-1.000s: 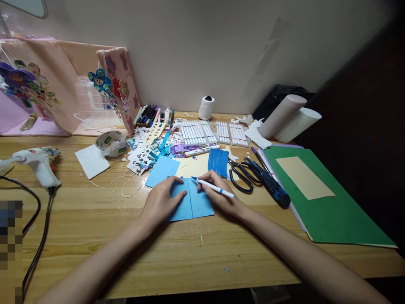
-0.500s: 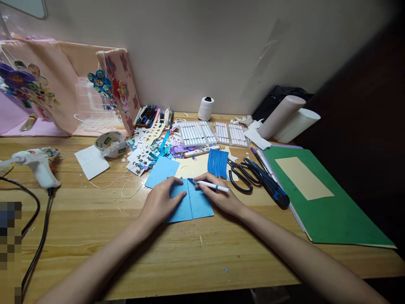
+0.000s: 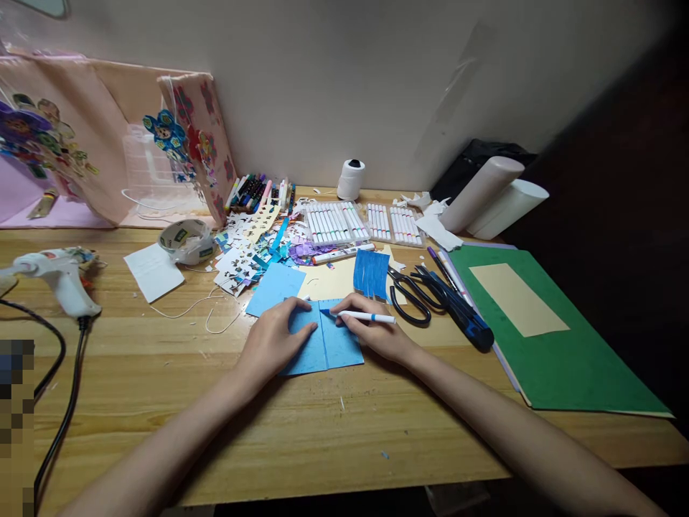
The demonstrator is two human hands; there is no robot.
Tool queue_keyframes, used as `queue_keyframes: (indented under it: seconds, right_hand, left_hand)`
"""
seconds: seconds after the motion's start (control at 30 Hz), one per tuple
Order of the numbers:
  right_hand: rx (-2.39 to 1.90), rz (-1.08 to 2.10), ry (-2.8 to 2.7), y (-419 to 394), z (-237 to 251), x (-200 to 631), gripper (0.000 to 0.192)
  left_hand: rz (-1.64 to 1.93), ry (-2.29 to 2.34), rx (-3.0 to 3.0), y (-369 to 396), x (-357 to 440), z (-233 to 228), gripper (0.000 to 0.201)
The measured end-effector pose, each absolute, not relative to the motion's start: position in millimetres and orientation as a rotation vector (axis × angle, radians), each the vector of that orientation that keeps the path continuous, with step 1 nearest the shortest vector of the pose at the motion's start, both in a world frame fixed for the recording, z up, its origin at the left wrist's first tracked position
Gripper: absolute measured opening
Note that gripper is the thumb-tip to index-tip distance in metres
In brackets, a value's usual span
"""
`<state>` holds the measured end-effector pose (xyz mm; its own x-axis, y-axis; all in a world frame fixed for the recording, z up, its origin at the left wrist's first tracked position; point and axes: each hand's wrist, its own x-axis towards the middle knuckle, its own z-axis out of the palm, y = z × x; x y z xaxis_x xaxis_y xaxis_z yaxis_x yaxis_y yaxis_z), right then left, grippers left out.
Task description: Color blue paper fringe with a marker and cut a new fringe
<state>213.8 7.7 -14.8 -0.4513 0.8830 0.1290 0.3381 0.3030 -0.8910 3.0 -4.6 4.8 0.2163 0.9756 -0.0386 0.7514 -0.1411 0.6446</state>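
Observation:
A blue paper sheet (image 3: pixel 338 348) lies flat on the wooden desk (image 3: pixel 334 431), with a darker line running down its middle. My left hand (image 3: pixel 274 341) rests on its left half, fingers spread and pressing it down. My right hand (image 3: pixel 374 334) holds a white marker with a blue tip (image 3: pixel 359 316); the tip touches the paper near the top of the middle line. The marker lies nearly level, pointing left.
Black scissors (image 3: pixel 412 296) and a blue-handled cutter (image 3: pixel 468 319) lie right of my hands, beside a green folder (image 3: pixel 554 345). Marker trays (image 3: pixel 336 226), paper scraps (image 3: pixel 252 251), a tape roll (image 3: pixel 187 240) and a thread spool (image 3: pixel 350 179) sit behind. A glue gun (image 3: pixel 59 276) lies far left.
My right hand has tipped the marker flatter and slid its tip slightly left along the top of the blue paper. My left hand has stayed in place.

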Motion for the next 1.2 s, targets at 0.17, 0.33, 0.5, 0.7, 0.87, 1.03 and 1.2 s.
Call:
queue_keyframes:
  seconds: [0.17, 0.33, 0.5, 0.7, 0.87, 1.03, 1.2]
  right_hand:
    - [-1.082, 1.097, -1.967, 8.2, -14.3, 215.5, 0.014]
    - [-1.094, 1.107, -1.978, 7.6, -11.6, 215.2, 0.014]
    - [-1.071, 1.086, -2.018, 7.6, -10.7, 215.3, 0.015]
    - [-1.036, 1.118, -2.016, 6.4, -9.9, 215.1, 0.015]
    - [-1.023, 1.165, -2.009, 6.0, -10.6, 215.6, 0.016]
    - [-1.005, 1.119, -2.023, 7.2, -12.1, 215.7, 0.017]
    - [-1.019, 1.117, -2.035, 6.3, -9.8, 215.0, 0.016]
  left_hand:
    - [0.531, 1.611, 1.947, -5.3, 3.6, 4.2, 0.026]
    - [0.531, 1.604, 1.953, -5.0, 3.0, 3.6, 0.026]
    - [0.551, 1.593, 1.955, -5.1, 3.2, 2.8, 0.026]
    - [0.566, 1.589, 1.96, -5.9, 3.3, 2.6, 0.024]
    - [0.553, 1.588, 1.977, -6.1, 3.4, 3.8, 0.025]
    - [0.495, 1.611, 1.983, -8.2, 3.4, 5.3, 0.036]
    - [0.475, 1.621, 1.994, -9.1, 3.3, 4.1, 0.04]
